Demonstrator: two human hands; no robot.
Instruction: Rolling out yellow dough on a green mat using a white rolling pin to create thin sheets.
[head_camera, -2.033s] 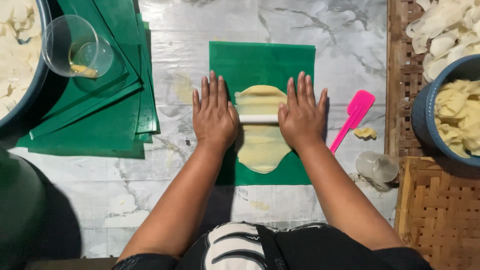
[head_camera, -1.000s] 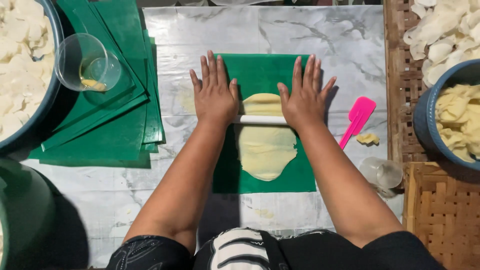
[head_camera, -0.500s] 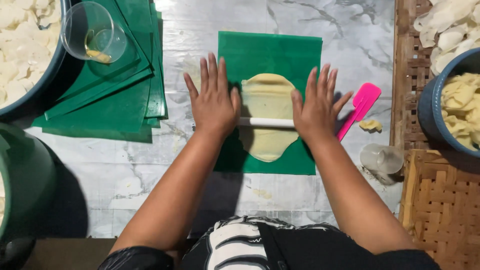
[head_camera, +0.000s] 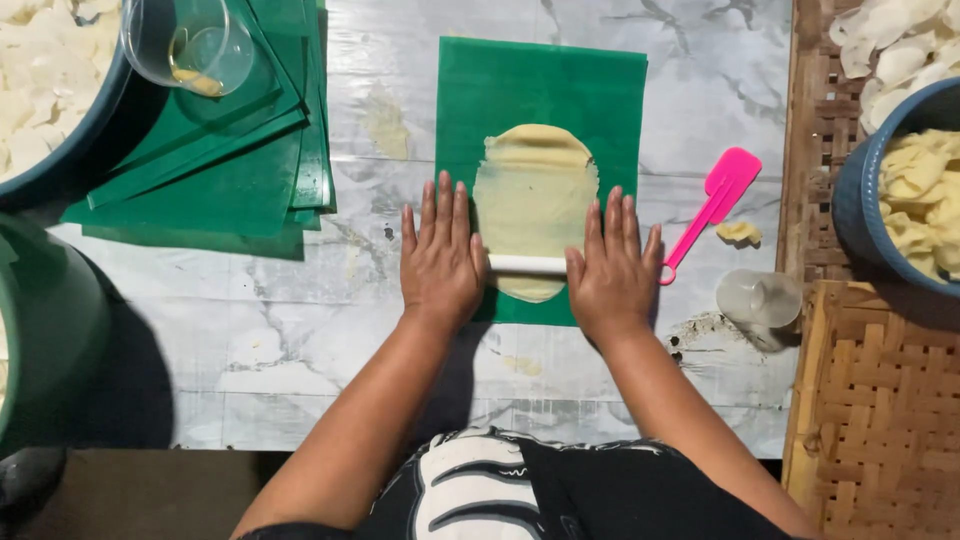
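A thin oval of pale yellow dough lies on a green plastic sheet on the marble table. Across the dough's near end runs a white rolling pin. My left hand presses flat on the pin's left end, fingers spread and pointing away from me. My right hand presses flat on its right end in the same way. Only the pin's middle shows between my palms.
A pink spatula and a dough scrap lie to the right, with a clear cup on its side. A blue bowl of dough pieces sits on woven trays. Stacked green sheets, a glass and big bowls stand left.
Both hands have drawn the rolling pin back toward me, from the middle of the dough to its near end. The dough now looks longer and flatter.
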